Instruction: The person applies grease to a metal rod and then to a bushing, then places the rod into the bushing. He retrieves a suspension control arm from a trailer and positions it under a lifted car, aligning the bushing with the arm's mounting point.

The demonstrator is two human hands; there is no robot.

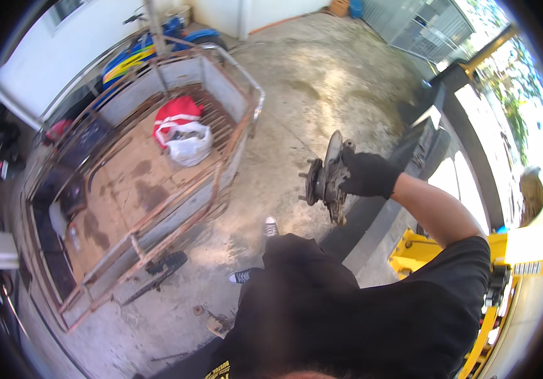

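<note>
My right hand (371, 175), in a black glove, is stretched out to the right of my body. Its fingers are wrapped round a wheel hub assembly (314, 181), a dark, greasy metal part with studs poking out to the left and a thin round plate along its upper side. The part is held up in the air above the concrete floor. Part of its body is hidden behind the glove. Nowhere in the picture does my left hand show.
To the left stands a rusty trailer (221, 170) with a red bag (175, 112) and a white bag (189, 146) inside. Behind it is a blue and yellow quad bike (126, 65). Yellow machinery (413, 249) stands at right. A metal part (219, 324) lies near my shoes (244, 276).
</note>
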